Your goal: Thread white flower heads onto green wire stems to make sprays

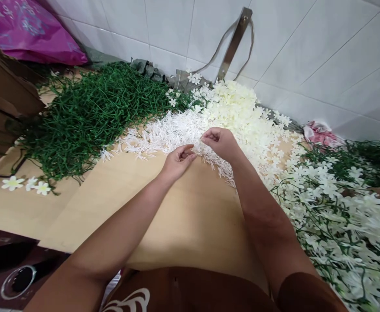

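Both bare hands meet over the heap of slim white plastic-looking sprigs, which lies spread in the middle of the flat tan cardboard sheeting, back from its near edge. The right hand bends inward, its thumb and forefinger tips pressed together as in a pinch; any piece between them is too small to tell. The left hand comes up facing it, fingers curled and thumb drawn near them, though whether they grip anything I cannot tell. Holding the fingertips so close probably suits fine work on tiny parts. Heaps seem parted by kind for easy picking: a tangled mass of thin dark-green plastic stems toward the sheeting's left edge, and a mound of loose cream-white artificial petals at the far edge, by the wall. White artificial flowers on green stems fill the right edge, perhaps kept aside from the loose parts. Three yellow-centred white blossoms lie near the left edge, apart from the sprigs.
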Demonstrator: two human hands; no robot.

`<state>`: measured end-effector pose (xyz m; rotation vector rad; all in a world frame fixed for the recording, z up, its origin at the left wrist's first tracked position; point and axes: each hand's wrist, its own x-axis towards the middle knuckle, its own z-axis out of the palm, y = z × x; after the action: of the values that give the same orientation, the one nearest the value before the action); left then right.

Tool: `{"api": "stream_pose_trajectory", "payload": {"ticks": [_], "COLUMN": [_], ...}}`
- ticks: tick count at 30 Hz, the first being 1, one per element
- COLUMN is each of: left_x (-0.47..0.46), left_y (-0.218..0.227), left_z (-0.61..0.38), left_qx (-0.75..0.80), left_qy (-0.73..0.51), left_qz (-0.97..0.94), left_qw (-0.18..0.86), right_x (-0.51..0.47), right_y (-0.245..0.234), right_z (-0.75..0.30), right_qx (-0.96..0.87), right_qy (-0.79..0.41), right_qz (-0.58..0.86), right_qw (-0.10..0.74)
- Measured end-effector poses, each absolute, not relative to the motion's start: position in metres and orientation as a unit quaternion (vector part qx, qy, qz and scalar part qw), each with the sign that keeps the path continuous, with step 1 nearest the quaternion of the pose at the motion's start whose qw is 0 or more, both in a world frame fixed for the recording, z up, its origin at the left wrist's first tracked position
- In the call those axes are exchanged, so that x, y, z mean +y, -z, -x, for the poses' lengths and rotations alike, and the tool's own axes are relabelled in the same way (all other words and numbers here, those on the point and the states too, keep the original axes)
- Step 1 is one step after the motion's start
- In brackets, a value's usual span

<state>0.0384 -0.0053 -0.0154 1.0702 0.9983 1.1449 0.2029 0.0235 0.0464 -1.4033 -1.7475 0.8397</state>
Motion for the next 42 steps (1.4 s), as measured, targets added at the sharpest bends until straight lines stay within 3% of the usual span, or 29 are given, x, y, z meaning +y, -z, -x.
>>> {"api": "stream_pose_trajectory", "payload": {"ticks": [7,14,27,33,42], "left_x": [-0.004,-0.006,-0.006,-0.006,-0.005], "left_y": [0.015,0.009,0.014,0.014,0.012], "left_z": [-0.036,-0.035,-0.034,-0.034,-0.033], "left_qx": [0.447,0.475,0.487,0.483,0.489], "left_qy": [-0.493,-0.483,-0.434,-0.44,-0.44], "left_qz": [-0.479,-0.487,-0.542,-0.536,-0.51], "left_qw": [0.572,0.551,0.53,0.535,0.554], "right_x": [0.003,-0.007,-0.009,-0.01,-0.012], "right_y": [-0.012,-0.016,-0.013,-0.006,-0.002], "right_z": [-0.184,-0.199,-0.18,-0.182,-0.18], "right_qx": [-0.57,-0.511,-0.6,-0.674,-0.661], "right_qy": [-0.493,-0.565,-0.352,-0.265,-0.288], "right_qz": [0.489,0.435,0.514,0.483,0.458], "right_qw": [0.44,0.479,0.501,0.492,0.52]}}
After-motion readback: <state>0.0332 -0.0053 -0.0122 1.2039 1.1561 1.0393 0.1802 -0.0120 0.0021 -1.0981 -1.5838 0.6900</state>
